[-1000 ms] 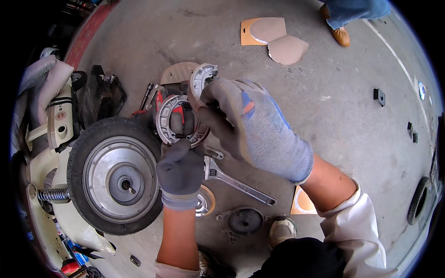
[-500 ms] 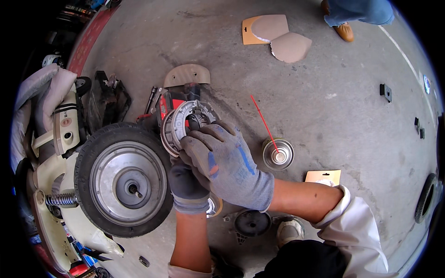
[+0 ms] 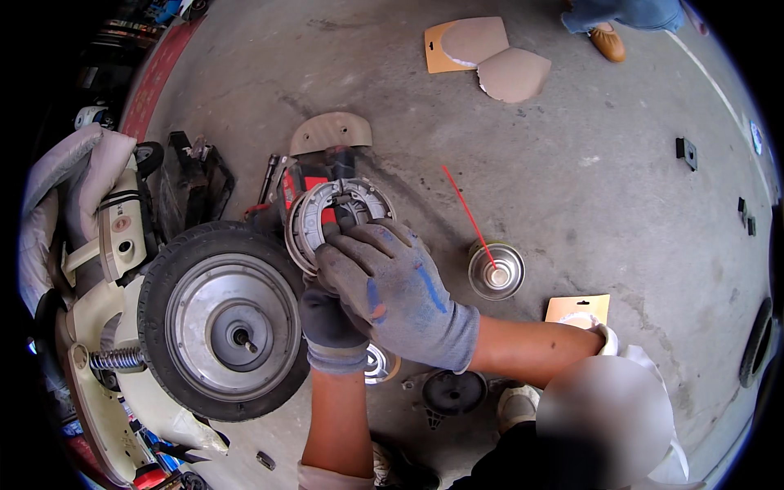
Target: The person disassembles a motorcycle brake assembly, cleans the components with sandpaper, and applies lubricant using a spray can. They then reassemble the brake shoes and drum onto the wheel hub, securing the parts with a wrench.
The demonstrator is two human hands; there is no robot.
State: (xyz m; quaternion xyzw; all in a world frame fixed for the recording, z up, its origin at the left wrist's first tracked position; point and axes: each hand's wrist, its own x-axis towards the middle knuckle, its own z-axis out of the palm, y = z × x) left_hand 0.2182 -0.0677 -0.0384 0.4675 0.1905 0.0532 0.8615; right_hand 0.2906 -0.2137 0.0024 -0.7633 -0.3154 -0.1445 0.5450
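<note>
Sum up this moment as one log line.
left hand: holding brake shoes | right hand: also holding them, overlapping left hand | nearby: wheel, can

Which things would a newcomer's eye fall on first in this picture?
First, the large wheel with its black tyre, left of centre. Next, the gloved left hand and right hand, holding silvery brake shoes near the middle. Then the red straw on the spray can, to their right.

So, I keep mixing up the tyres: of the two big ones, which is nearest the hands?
The left-side tyre, around the silver hub: it is beside the left hand. The other tyre is far off at the right edge.
</note>
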